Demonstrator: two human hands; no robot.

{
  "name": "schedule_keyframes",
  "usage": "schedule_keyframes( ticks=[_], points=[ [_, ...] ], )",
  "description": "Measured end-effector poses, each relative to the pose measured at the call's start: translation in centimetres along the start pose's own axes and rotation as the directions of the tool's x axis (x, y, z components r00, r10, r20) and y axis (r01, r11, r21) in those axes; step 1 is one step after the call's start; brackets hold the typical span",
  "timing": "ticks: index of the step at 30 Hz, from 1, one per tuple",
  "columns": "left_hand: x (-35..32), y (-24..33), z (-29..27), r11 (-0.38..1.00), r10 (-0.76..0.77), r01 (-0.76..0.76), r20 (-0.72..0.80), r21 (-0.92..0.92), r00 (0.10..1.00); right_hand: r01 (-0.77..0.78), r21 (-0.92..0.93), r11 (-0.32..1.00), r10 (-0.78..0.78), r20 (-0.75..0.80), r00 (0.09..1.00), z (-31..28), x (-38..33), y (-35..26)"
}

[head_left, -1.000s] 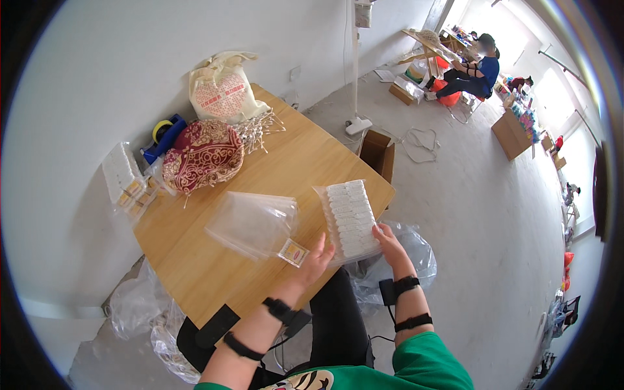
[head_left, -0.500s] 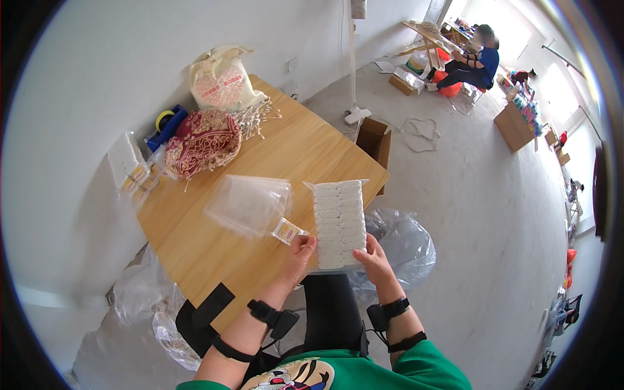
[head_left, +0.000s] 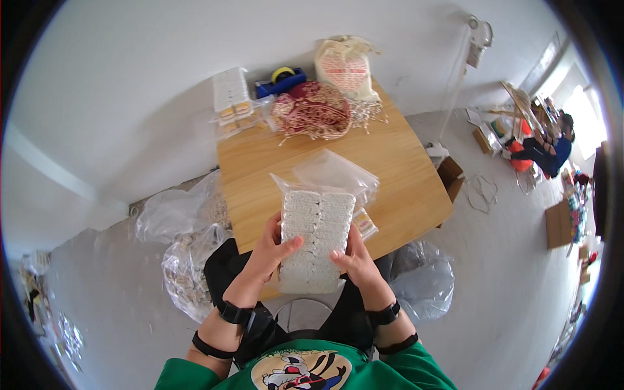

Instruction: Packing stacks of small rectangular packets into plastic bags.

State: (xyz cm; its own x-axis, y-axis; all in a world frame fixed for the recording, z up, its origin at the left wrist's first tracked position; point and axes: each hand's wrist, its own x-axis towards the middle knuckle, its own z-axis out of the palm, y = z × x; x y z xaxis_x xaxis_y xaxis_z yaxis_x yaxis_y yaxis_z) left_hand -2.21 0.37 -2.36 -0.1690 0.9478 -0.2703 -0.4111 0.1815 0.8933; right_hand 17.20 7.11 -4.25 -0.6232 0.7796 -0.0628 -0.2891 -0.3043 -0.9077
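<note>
so you held the white pack point(head_left: 313, 240) low in the middle of the frame, your left hand point(head_left: 270, 250) clasped on its left edge and your right hand point(head_left: 354, 257) on its right. its long axis ran up the frame, away from you, over the near edge of the wooden table point(head_left: 403, 175). a clear plastic bag point(head_left: 338, 172) lay just beyond its far end.

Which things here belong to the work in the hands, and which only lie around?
In hand:
- white packet, held by left hand and right hand
- clear plastic bags just behind it

Lying about:
- red patterned pouch
- blue tape dispenser
- cloth bag
- small packets at the table corner
</note>
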Motion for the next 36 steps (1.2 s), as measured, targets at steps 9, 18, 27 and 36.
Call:
schedule_keyframes(
  ticks=[9,18,27,36],
  points=[
    [-3.7,1.1,-4.6,0.996,0.029,-0.038,-0.103,-0.079,0.994,-0.066,-0.026,0.997,0.067,0.048,0.997,5.9,3.1,0.9],
    [-2.4,1.9,-6.2,0.989,0.078,-0.099,-0.171,-0.112,0.982,-0.161,-0.01,0.987,0.162,0.063,0.985,7.1,4.2,1.7],
    [-1.9,1.5,-6.4,0.992,0.03,-0.053,-0.192,-0.117,0.981,-0.14,-0.042,0.989,0.143,0.079,0.987,6.6,5.8,1.6],
    [-0.5,1.6,-5.5,0.982,0.069,-0.103,-0.205,-0.157,0.976,-0.179,-0.039,0.983,0.178,-0.025,0.984,6.5,6.9,0.6]
  ],
)
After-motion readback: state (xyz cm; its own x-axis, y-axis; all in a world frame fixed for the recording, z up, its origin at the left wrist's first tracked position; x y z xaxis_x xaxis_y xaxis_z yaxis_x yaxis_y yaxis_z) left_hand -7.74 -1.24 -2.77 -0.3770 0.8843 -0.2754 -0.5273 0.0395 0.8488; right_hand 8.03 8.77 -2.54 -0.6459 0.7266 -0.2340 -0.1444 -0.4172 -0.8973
